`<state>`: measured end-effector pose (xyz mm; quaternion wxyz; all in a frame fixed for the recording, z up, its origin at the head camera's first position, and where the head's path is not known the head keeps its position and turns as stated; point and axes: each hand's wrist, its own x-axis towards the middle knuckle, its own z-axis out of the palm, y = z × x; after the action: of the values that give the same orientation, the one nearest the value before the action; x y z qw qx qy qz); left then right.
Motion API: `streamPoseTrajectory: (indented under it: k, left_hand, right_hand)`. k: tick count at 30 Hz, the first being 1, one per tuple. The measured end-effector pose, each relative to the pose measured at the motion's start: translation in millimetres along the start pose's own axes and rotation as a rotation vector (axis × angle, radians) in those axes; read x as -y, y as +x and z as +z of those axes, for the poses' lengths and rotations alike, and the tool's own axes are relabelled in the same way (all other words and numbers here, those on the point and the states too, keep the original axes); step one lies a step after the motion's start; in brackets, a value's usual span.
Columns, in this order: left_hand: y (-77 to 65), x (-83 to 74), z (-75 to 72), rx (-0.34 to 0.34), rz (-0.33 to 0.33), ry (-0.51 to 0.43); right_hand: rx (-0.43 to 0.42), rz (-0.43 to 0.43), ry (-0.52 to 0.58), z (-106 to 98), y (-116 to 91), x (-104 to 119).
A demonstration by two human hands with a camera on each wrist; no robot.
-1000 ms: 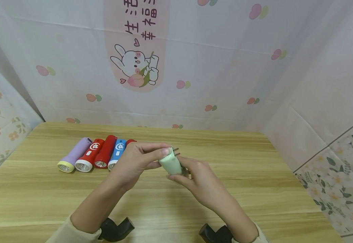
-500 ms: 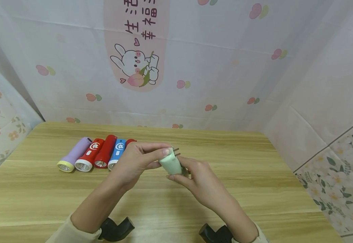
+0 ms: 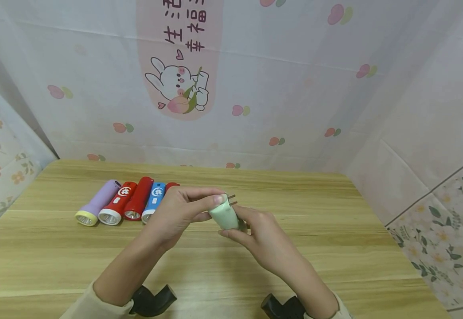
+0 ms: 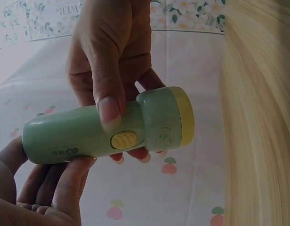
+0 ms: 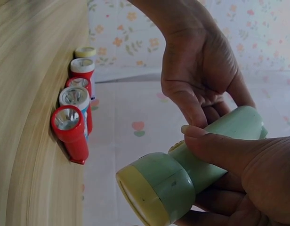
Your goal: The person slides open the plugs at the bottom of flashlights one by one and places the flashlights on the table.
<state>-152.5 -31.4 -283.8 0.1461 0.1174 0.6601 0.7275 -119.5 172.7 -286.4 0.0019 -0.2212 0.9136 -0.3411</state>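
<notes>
A pale green flashlight [image 3: 224,216] is held up above the wooden table between both hands. Two metal plug prongs [image 3: 232,203] stick out of its tail end. My left hand [image 3: 175,212] pinches that end between thumb and fingers. My right hand [image 3: 262,235] grips the body, thumb on one side and fingers on the other. In the left wrist view, the right thumb lies just beside a ribbed yellow switch [image 4: 124,140], and a yellow ring [image 4: 186,115] edges the lamp head. The right wrist view shows this yellow-rimmed head [image 5: 142,197] pointing down and left.
On the table [image 3: 315,208] at left lies a row of flashlights: purple [image 3: 99,199], red with a white head [image 3: 117,204], plain red [image 3: 139,199] and blue [image 3: 155,197]. Another red one [image 5: 72,134] is mostly behind the left hand in the head view. A printed curtain [image 3: 275,88] hangs behind.
</notes>
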Motion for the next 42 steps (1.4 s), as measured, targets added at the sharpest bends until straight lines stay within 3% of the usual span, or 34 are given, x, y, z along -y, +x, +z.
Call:
streamPoseTrajectory:
  k: [42]
  left_hand:
    - [1.1,1.0,-0.1,-0.013,-0.008,0.022]
  right_hand:
    - [0.008,0.035,-0.017,1.3,-0.2,4.0]
